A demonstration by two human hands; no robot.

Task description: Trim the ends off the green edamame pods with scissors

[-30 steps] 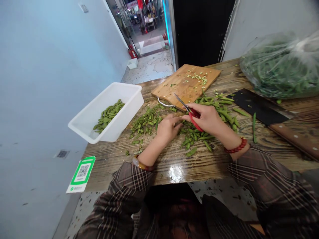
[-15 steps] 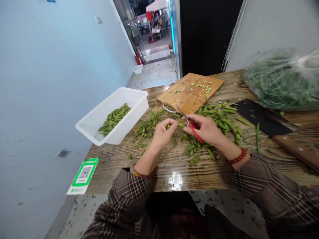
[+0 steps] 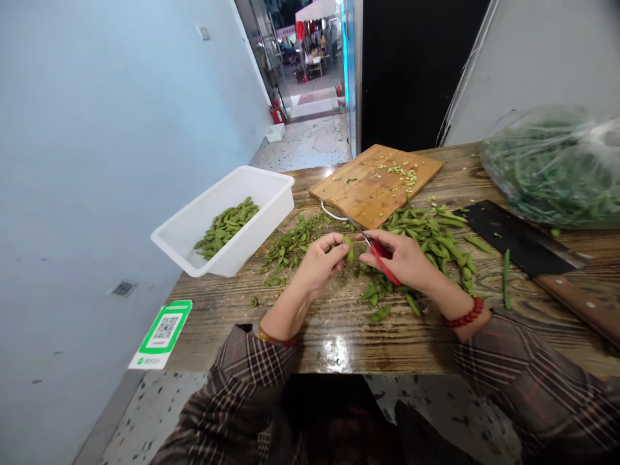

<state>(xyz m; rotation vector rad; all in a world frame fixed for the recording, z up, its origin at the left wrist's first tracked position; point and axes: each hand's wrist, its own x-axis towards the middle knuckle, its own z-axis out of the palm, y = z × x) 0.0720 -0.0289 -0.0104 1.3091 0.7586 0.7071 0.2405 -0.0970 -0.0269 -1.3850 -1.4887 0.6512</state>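
Note:
Between thumb and fingers, my left hand pinches a green pod, which stands roughly upright at the fingertips. My right hand is closed on red-handled scissors, their blades pointing up and left, just right of the pod. Beneath and beyond both hands, loose pods lie heaped to the right, and smaller pods and trimmings are spread to the left. A white bin at the left holds a pile of pods.
A wooden cutting board with small green bits lies behind the hands. At the right are a cleaver and a clear bag of greens. A green QR card sits at the table's left edge.
The pod in my left hand has turned from lying sideways to nearly upright. The scissors' tips have dropped slightly, and the whole view has shifted a little.

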